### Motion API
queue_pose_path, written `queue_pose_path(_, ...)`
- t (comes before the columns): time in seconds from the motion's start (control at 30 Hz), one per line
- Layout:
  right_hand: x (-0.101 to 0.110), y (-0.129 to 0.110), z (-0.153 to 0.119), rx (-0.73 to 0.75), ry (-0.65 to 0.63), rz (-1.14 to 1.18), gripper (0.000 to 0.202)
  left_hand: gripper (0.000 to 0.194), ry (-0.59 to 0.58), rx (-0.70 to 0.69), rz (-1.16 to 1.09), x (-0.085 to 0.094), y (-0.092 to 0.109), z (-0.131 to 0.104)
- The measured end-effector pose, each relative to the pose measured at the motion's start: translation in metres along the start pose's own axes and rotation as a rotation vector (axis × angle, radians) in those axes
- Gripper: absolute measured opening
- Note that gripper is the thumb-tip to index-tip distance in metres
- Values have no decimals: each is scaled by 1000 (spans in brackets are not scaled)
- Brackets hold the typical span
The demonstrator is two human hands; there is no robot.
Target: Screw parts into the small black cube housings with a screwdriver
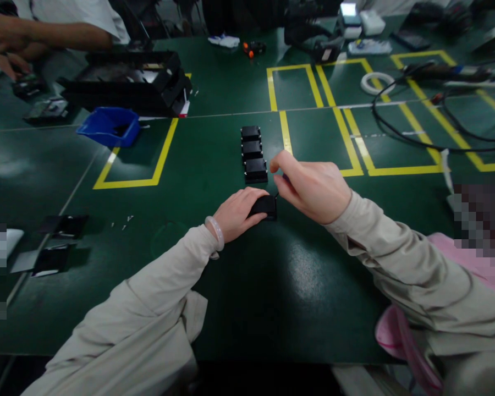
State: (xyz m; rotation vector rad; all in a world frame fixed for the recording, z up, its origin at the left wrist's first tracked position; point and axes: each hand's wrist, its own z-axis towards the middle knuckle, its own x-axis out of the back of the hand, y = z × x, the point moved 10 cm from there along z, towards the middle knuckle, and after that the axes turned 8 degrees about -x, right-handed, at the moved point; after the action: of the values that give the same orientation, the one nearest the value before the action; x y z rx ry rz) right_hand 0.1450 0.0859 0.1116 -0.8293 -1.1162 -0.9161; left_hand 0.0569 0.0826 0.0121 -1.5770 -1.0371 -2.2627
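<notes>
Between the thumb and fingers of the left hand point(240, 213), on the green table point(214, 165), sits a black block point(265, 205), its visible long axis running left to right and its uncovered end pointing toward the right hand point(313, 186). Just beyond that end the right hand is curled, though I cannot tell whether it grips the thin dark piece point(276, 194) below its fingertips. Farther out, three black units point(252, 148) form a row leading away.
</notes>
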Motion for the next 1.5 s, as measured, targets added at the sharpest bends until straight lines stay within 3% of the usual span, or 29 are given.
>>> queue_pose_path(0.6, -4, 7, 1, -48, -10, 2, 31, 43, -17, 1, -2, -2, 0, -1)
queue_pose_path(1.5, -1, 3, 0, -4, 15, 44, 30, 43, -2, -24, 11, -1, 1, -1)
